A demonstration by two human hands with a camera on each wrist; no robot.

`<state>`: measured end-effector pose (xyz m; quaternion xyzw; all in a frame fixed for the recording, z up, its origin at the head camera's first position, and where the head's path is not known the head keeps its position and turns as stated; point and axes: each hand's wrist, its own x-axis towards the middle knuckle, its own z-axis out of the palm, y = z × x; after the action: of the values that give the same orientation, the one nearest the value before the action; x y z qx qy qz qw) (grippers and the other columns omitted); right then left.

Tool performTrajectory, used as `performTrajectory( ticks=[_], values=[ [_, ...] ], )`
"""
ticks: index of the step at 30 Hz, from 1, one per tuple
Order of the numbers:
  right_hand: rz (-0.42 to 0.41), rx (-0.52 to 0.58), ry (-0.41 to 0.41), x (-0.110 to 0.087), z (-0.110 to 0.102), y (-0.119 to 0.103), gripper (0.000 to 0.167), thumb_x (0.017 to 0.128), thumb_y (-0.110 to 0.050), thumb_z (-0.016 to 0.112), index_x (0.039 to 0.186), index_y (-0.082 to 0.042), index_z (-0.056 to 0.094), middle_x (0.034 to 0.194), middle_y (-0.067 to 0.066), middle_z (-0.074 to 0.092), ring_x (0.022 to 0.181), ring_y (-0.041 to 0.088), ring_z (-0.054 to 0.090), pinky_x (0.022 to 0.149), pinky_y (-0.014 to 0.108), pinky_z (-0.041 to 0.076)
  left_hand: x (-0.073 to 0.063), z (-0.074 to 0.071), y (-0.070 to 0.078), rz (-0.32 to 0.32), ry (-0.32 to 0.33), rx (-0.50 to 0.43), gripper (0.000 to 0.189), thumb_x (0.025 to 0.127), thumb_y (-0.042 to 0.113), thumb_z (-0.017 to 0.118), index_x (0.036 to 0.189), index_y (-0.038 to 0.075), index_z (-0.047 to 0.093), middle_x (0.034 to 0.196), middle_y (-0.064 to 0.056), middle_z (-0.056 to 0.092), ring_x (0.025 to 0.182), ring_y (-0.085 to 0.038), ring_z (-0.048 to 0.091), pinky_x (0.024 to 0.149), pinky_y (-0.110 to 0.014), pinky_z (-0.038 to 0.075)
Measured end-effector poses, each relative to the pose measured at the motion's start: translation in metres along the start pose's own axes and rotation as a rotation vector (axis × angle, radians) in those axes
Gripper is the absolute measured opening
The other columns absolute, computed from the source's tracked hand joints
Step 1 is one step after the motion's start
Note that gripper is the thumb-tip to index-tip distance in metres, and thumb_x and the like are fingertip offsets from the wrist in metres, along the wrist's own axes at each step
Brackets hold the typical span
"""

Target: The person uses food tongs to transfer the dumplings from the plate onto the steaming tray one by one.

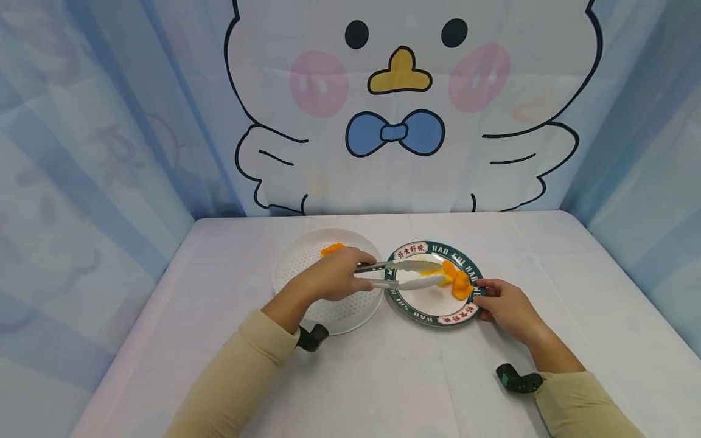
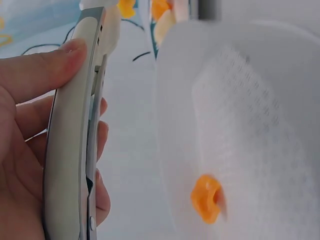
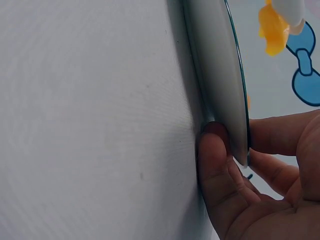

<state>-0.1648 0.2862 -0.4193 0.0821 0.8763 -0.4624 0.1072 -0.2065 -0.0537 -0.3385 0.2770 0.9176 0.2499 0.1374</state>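
My left hand point(image 1: 341, 275) grips silver tongs with pale tips point(image 1: 413, 266), thumb along one arm and fingers round the other. The tongs reach right, over a round plate with a dark green patterned rim point(image 1: 429, 306). At their tips, above that plate in the right wrist view, hangs a yellow piece point(image 3: 272, 31). Beside the tips, orange pieces point(image 1: 462, 286) show over the plate's right half. My right hand point(image 1: 508, 307) holds this plate by its right edge, with thumb and fingers on opposite faces of the rim point(image 3: 241, 110).
To the left stands a round white plate with a perforated middle point(image 1: 342, 311); it has an orange piece point(image 1: 331, 249) near its back. Both plates are on a white-covered table point(image 1: 383, 377). Behind it hangs a curtain point(image 1: 400, 182) with a cartoon face.
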Motion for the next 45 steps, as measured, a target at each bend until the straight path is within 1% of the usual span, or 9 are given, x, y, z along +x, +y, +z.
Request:
performTrajectory(
  ticks=[3, 8, 15, 20, 25, 28, 37, 42, 45],
  values=[
    [-0.006, -0.001, -0.001, 0.0, 0.0, 0.001, 0.052, 0.1, -0.009, 0.056, 0.146, 0.009, 0.039, 0.13, 0.03, 0.041, 0.084, 0.024, 0.058, 0.071, 0.024, 0.056, -0.009, -0.01, -0.006, -0.011, 0.035, 0.004, 0.048, 0.092, 0.019, 0.075, 0.135, 0.004, 0.061, 0.123, -0.009, 0.066, 0.102, -0.018, 0.061, 0.09, -0.036, 0.051],
    [-0.007, -0.001, 0.002, -0.001, 0.001, 0.001, 0.052, 0.1, -0.009, 0.056, 0.146, 0.009, 0.039, 0.131, 0.031, 0.042, 0.084, 0.024, 0.058, 0.071, 0.024, 0.056, -0.021, -0.028, -0.018, -0.042, 0.089, 0.035, 0.05, 0.091, 0.021, 0.076, 0.136, 0.005, 0.061, 0.124, -0.006, 0.065, 0.104, -0.021, 0.059, 0.091, -0.039, 0.05],
    [-0.001, 0.006, -0.002, -0.001, 0.0, 0.001, 0.052, 0.101, -0.01, 0.056, 0.146, 0.008, 0.038, 0.13, 0.03, 0.041, 0.085, 0.024, 0.057, 0.071, 0.024, 0.056, -0.035, -0.046, -0.034, -0.133, 0.101, 0.021, 0.054, 0.093, 0.023, 0.074, 0.141, 0.005, 0.056, 0.135, -0.01, 0.06, 0.115, -0.025, 0.058, 0.099, -0.045, 0.047],
    [0.004, 0.01, -0.002, 0.0, 0.001, 0.001, 0.052, 0.101, -0.009, 0.056, 0.147, 0.008, 0.038, 0.131, 0.03, 0.041, 0.085, 0.024, 0.057, 0.071, 0.024, 0.056, -0.043, -0.052, -0.045, -0.186, 0.117, 0.023, 0.055, 0.093, 0.023, 0.074, 0.142, 0.005, 0.055, 0.132, -0.012, 0.061, 0.111, -0.025, 0.059, 0.097, -0.045, 0.048],
    [0.002, 0.0, 0.001, 0.001, 0.0, 0.001, 0.06, 0.1, -0.01, 0.058, 0.151, 0.006, 0.031, 0.131, 0.033, 0.043, 0.086, 0.025, 0.058, 0.071, 0.024, 0.056, -0.047, -0.053, -0.06, -0.207, 0.144, 0.004, 0.056, 0.093, 0.022, 0.073, 0.142, 0.003, 0.054, 0.127, -0.013, 0.063, 0.104, -0.024, 0.06, 0.09, -0.042, 0.05],
    [0.003, 0.004, 0.003, 0.001, 0.0, 0.002, 0.065, 0.099, -0.011, 0.059, 0.153, 0.005, 0.027, 0.131, 0.034, 0.044, 0.088, 0.026, 0.058, 0.071, 0.025, 0.057, -0.048, -0.053, -0.066, -0.221, 0.155, 0.003, 0.056, 0.093, 0.022, 0.073, 0.142, 0.001, 0.054, 0.127, -0.015, 0.062, 0.104, -0.025, 0.06, 0.09, -0.042, 0.05],
    [0.005, 0.0, 0.004, 0.002, 0.0, 0.002, 0.064, 0.099, -0.011, 0.059, 0.153, 0.006, 0.028, 0.132, 0.033, 0.043, 0.091, 0.027, 0.058, 0.072, 0.024, 0.057, -0.045, -0.045, -0.077, -0.331, 0.131, -0.01, 0.056, 0.093, 0.022, 0.073, 0.143, 0.004, 0.054, 0.133, -0.015, 0.06, 0.106, -0.027, 0.056, 0.093, -0.043, 0.049],
    [0.005, 0.003, -0.004, 0.001, -0.001, 0.0, 0.065, 0.099, -0.012, 0.059, 0.153, 0.006, 0.027, 0.134, 0.033, 0.042, 0.092, 0.028, 0.057, 0.072, 0.024, 0.056, -0.045, -0.04, -0.082, -0.336, 0.129, -0.001, 0.055, 0.093, 0.022, 0.073, 0.142, 0.002, 0.055, 0.133, -0.015, 0.06, 0.109, -0.027, 0.056, 0.096, -0.045, 0.048],
    [0.012, 0.013, -0.013, 0.0, -0.002, 0.0, 0.065, 0.099, -0.012, 0.059, 0.153, 0.005, 0.027, 0.135, 0.033, 0.04, 0.094, 0.029, 0.057, 0.073, 0.024, 0.057, -0.045, -0.038, -0.086, -0.327, 0.128, -0.002, 0.053, 0.094, 0.022, 0.072, 0.14, 0.001, 0.056, 0.132, -0.015, 0.061, 0.108, -0.026, 0.057, 0.094, -0.044, 0.048]
  ],
)
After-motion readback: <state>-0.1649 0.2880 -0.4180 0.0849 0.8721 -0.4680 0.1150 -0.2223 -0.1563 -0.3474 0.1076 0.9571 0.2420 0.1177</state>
